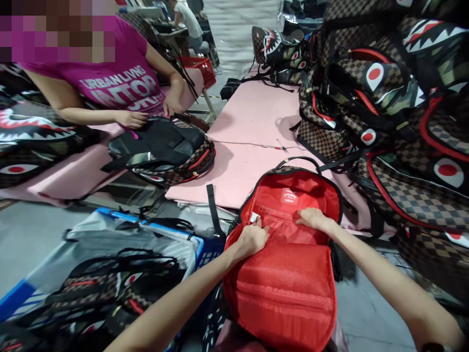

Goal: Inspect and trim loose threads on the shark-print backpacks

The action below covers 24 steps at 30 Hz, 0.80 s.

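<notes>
1. This looks like a bag workshop, built around a long pink table.
2. Right of the table, patterned bags lie heaped.
3. Left of it, a worker handles a backpack.
4. Beyond it, a person sits at a bench.

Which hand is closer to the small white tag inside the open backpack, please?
Left. The left hand is just below the small white tag, its fingers close by; the right hand is farther off, across the open backpack.
</notes>
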{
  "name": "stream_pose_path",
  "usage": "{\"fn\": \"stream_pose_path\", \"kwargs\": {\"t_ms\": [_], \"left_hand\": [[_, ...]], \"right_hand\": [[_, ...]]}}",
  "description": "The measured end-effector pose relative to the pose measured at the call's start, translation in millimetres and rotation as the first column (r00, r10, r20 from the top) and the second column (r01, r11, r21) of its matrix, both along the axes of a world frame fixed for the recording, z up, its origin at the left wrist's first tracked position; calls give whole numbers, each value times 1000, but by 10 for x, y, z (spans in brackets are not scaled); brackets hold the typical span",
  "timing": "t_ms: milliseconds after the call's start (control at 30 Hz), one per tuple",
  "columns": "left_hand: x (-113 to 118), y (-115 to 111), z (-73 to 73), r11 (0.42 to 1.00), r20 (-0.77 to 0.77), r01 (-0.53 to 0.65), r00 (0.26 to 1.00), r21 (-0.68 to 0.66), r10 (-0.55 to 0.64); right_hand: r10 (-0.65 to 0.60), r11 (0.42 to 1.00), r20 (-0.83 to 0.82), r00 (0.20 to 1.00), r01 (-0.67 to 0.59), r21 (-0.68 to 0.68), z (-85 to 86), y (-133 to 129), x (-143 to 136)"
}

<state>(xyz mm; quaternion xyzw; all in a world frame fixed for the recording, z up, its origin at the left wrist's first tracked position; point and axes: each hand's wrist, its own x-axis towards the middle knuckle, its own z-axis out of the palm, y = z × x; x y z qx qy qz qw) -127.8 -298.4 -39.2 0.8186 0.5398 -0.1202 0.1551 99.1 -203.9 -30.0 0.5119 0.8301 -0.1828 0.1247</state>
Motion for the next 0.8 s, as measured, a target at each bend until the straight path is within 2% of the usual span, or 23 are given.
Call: {"fn": "stream_pose_path", "kwargs": {"t_ms": [167, 233, 267, 367, 433, 467, 533, 567, 600, 633, 700, 767, 800], "left_hand": [[86, 39, 14, 1000, 14, -10, 1000, -2, 10], [109, 46, 14, 1000, 23, -13, 1000, -13, 13], [122, 53, 19, 1000, 19, -14, 1000, -21, 14], [142, 119, 80, 998, -8, -36, 999, -53, 35], [104, 216, 187, 992, 38, -75, 996, -97, 79], [64, 281, 264, 988, 76, -82, 993, -128, 92], [-50, 428, 448, 975, 231, -64, 966, -212, 114], [-115, 503, 543, 965, 347, -51, 927, -257, 141], [-178, 573, 630, 949, 498, -54, 841, -312, 212], [-234, 634, 701, 926, 631, -75, 711, -371, 310], [-308, 717, 772, 861, 779, -164, 369, -482, 506], [-317, 735, 743, 788, 822, -369, 99, -493, 561], [-293, 712, 701, 734, 856, -520, 10, -437, 517]], "right_hand": [[-9, 998, -235, 972, 23, 55, 467, 804, -67], [-7, 1000, -393, 919, 12, 10, 613, 906, -19], [-33, 999, -499, 866, 15, -40, 668, 878, 36], [-211, 973, -775, 596, 51, -225, 781, 517, 357], [-313, 949, -834, 454, 117, -292, 797, 126, 683], [-363, 931, -839, 405, 196, -308, 773, -91, 857], [-491, 848, -779, 390, 416, -327, 635, -535, 1163], [-538, 805, -748, 389, 501, -318, 519, -753, 1271], [-570, 780, -718, 401, 538, -319, 379, -961, 1335], [-583, 788, -696, 420, 502, -356, 224, -1154, 1354], [-592, 786, -702, 397, 476, -395, -83, -1477, 1266], [-582, 752, -725, 367, 583, -308, -319, -1689, 1084], [-580, 717, -733, 356, 650, -252, -396, -1751, 992]]}}
